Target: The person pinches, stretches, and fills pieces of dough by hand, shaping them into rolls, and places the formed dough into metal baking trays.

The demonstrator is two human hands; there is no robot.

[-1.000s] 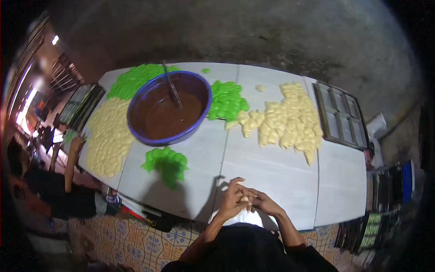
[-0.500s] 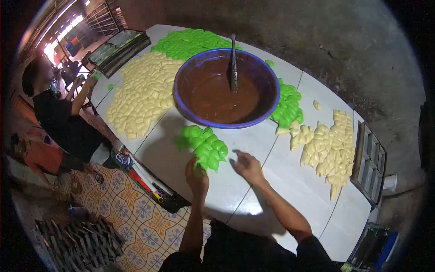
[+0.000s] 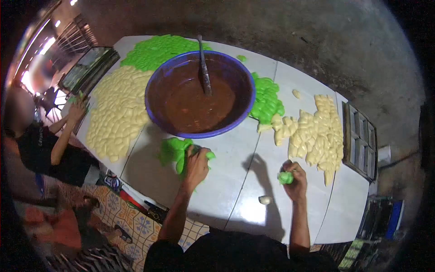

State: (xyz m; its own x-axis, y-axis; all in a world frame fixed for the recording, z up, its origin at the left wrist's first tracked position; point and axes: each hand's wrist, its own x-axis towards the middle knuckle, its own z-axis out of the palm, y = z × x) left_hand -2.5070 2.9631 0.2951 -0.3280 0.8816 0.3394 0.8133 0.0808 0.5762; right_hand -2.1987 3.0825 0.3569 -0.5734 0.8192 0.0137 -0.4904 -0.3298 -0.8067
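Green dough pieces (image 3: 174,148) lie in a clump in front of the purple basin. My left hand (image 3: 197,167) has its fingers curled over the right side of this clump, with green dough showing on both sides of them. Further right, my right hand (image 3: 297,181) is raised over the white table, its fingers closed around a small green dough piece (image 3: 285,177). A small cream dough piece (image 3: 266,199) appears below and left of that hand; I cannot tell whether it rests on the table.
The purple basin (image 3: 152,113) holds brown batter and a long spoon (image 3: 205,68). Cream dough pieces (image 3: 118,106) and more green ones (image 3: 156,50) spread at left; others lie at right beside a compartmented frame (image 3: 360,140). A co-worker (image 3: 56,145) stands at the left edge.
My right hand has moved right, away from the green clump, and now holds a green piece. My left hand has moved onto the clump. A small cream piece has appeared between my arms.
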